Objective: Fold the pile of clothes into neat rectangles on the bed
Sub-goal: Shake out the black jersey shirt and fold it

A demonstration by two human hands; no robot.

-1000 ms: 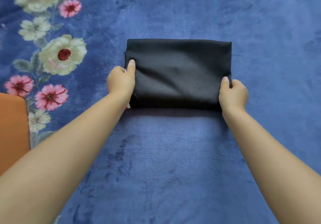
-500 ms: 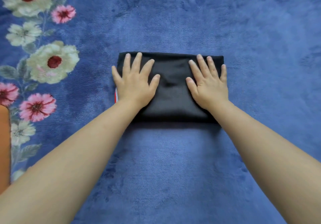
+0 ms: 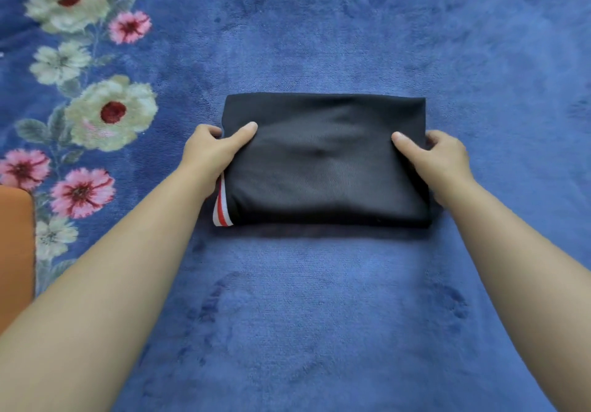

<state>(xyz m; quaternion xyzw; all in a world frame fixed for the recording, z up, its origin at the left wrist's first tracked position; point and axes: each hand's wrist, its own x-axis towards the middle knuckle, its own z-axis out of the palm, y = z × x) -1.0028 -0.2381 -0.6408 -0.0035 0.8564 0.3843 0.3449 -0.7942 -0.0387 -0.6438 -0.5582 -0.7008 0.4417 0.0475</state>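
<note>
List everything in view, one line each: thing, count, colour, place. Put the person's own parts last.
folded garment: one, black, centre of the bed, a neat rectangle.
striped trim: one, red and white, sticking out at the garment's near left corner.
blanket: one, blue plush, covering the bed under everything.
flower pattern: several blooms, cream and pink with green leaves, left side of the blanket.
orange object: one, at the left edge, cut off by the frame.
left hand: one, grips the garment's left edge, thumb on top.
right hand: one, grips the garment's right edge, thumb on top.
</note>
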